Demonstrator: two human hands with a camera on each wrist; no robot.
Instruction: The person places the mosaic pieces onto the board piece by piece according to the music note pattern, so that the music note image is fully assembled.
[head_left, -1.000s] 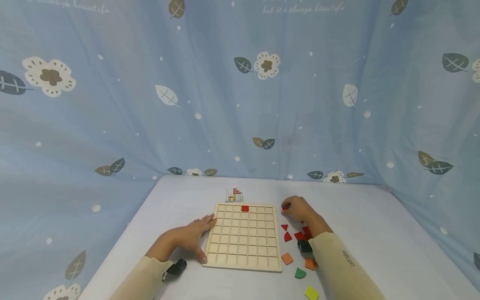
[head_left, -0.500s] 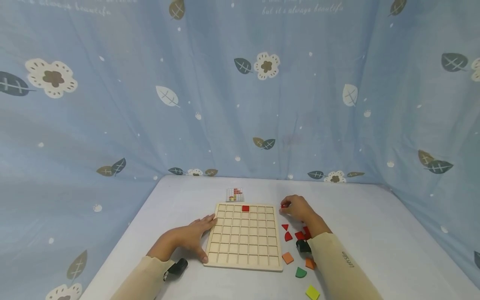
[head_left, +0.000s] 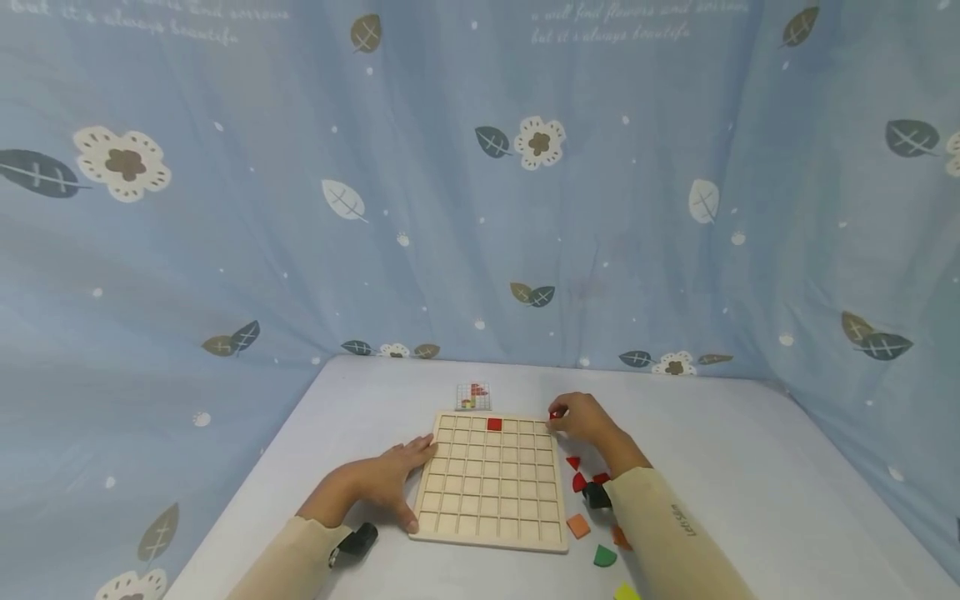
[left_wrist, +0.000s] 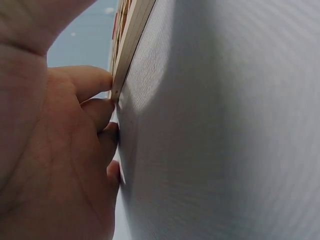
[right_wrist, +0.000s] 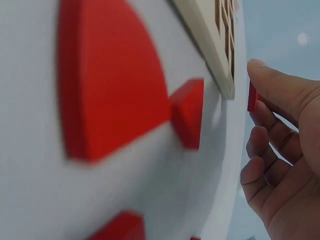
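Observation:
A light wooden board (head_left: 488, 483) with a grid of square recesses lies on the white table. One red square (head_left: 494, 424) fills a recess in its far row. My left hand (head_left: 381, 483) rests against the board's left side, thumb at the near corner and fingers farther up; the left wrist view shows fingertips touching the board's edge. At the far right corner of the board, my right hand (head_left: 587, 421) pinches a small flat red block (right_wrist: 252, 97) between thumb and finger. Most of that block is covered, so its outline cannot be told.
Right of the board lie a red triangle (head_left: 573, 462), a red quarter circle (right_wrist: 117, 80), orange pieces (head_left: 578, 526), a green quarter circle (head_left: 604, 556) and a yellow piece (head_left: 627, 592). A pattern card (head_left: 473, 396) lies beyond the board. A blue curtain (head_left: 450, 208) hangs behind.
My right hand, pinching the red block, has moved left to the board's far right corner. The left hand stays against the board. The head view has tilted slightly upward.

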